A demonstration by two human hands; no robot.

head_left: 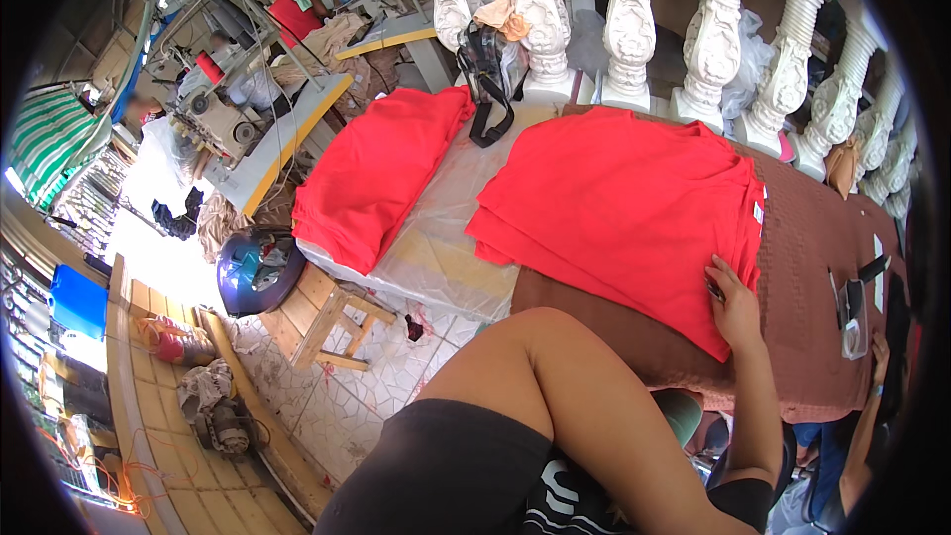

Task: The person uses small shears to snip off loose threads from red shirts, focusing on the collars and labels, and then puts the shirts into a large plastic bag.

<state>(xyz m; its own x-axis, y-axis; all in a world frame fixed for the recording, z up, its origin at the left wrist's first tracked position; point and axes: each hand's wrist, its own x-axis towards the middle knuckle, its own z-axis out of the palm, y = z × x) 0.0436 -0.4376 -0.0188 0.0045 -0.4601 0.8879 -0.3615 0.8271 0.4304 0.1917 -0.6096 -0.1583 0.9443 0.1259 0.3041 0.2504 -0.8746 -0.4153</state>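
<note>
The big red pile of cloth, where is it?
In the head view, the red cloth stack lies right of centre on the brown cover, below the white balusters, with the right hand on its near edge.

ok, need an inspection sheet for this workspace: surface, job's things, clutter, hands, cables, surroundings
Surface: brown textured cloth-covered table; clear plastic-covered bench to its left.
Job's things: large stack of red fabric pieces on the brown cloth; smaller red fabric stack on the plastic.
Clutter: black strap; clear plastic sleeve.
Hands: one hand rests on the large stack's edge, which hand unclear; the other nothing seen.
Cables: orange wire by the floor motor.
Surroundings: white stone balusters; sewing machine; blue helmet.
</note>
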